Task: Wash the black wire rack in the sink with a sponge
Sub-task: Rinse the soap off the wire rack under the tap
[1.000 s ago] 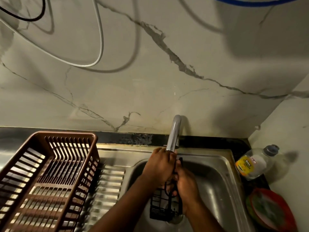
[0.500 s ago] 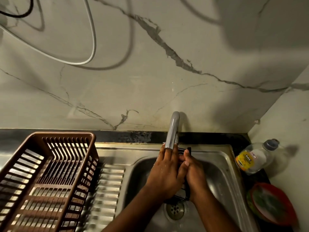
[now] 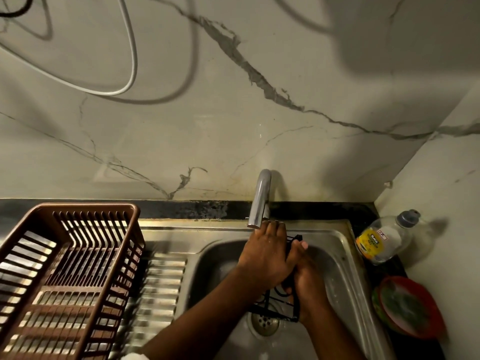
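The black wire rack (image 3: 275, 305) stands roughly upright in the steel sink (image 3: 346, 258), its lower end just above the drain (image 3: 265, 324) and one top corner showing beside my fingers. My left hand (image 3: 267, 255) lies over the rack's upper part, fingers stretched together up to the tap spout (image 3: 259, 201). My right hand (image 3: 309, 280) grips the rack's right side, thumb pointing up. Both hands hide most of the rack. No sponge is visible in either hand.
A brown plastic dish basket (image 3: 70, 268) sits on the ribbed drainboard at the left. A clear bottle with a yellow label (image 3: 381, 241) and a red bowl (image 3: 409, 309) stand on the dark counter at the right. A white cable (image 3: 131, 61) hangs on the marble wall.
Both hands lifted the rack from low in the basin up under the spout. My left fingers have stretched out toward the tap, and the rack's lower end shows above the drain again.
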Tool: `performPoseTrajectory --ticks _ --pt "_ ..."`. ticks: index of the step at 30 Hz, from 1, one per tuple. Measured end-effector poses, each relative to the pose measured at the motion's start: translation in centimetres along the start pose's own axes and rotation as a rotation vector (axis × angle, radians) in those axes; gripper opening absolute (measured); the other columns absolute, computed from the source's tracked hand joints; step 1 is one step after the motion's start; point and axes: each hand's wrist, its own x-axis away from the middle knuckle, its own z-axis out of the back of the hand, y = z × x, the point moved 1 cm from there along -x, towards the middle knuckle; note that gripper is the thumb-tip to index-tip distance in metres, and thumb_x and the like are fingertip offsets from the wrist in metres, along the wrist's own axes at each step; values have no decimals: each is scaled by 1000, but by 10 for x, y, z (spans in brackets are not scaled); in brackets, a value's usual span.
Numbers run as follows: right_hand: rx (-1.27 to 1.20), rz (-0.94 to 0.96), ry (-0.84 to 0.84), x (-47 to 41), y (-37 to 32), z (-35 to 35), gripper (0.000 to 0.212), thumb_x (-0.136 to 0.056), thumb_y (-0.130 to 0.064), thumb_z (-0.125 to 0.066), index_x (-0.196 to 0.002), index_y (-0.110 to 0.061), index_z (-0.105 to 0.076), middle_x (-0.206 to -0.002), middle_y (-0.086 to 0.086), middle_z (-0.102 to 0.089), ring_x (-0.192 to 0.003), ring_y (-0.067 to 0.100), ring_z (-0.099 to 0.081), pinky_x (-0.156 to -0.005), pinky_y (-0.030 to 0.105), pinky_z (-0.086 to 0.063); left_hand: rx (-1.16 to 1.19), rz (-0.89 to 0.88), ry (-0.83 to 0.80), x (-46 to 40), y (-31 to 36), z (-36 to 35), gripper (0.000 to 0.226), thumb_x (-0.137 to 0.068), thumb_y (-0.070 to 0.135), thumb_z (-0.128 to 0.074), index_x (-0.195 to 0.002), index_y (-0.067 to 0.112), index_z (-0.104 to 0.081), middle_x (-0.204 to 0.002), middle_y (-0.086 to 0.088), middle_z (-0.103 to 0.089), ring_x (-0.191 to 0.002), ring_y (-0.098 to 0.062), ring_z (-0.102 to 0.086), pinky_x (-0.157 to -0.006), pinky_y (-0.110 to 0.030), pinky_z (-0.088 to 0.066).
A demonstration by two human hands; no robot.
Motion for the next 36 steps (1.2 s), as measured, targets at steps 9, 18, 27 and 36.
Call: performPoseTrajectory --ticks 9,18,27,36 --pt "-39 30 -16 7 5 5 49 -100 -54 -42 -92 -15 -70 -68 11 -63 -44 14 -48 -38 22 -32 26 -11 -44 5 5 -1 84 -102 68 -13 -159 7 -22 -166 -16 -22 -156 -28 -11 -124 -36 -3" --pt "-83 -21 28 -9 -1 -1 41 -101 -47 -46 -92 -15 -71 -78 11 -72 -62 21 -63 -54 31 -42 78 4 -23 -20 -5 -5 81 -97 74 -15 -134 15 -55 -135 -8 -55 -128 -24 -46 -105 -43 -44" --pt "-14 -12 55 -12 0 0 49 -102 -48 -45 -93 -6 -69 -66 12 -63 -46 14 -52 -42 25 -34 100 19 -49 -29 -10 -3 68 -98 72 -18 -107 22 -63 -107 -5 -63 -109 -22 -55 -94 -47 -49" --pt "135 84 -80 17 -1 -4 48 -100 -48 -42 -94 -6 -64 -75 11 -76 -45 20 -55 -37 22 -36 180 75 -290 -24 -22 22 48 -108 42 -35 -134 7 -55 -125 -20 -62 -116 -37 -59 -95 -44 -49"
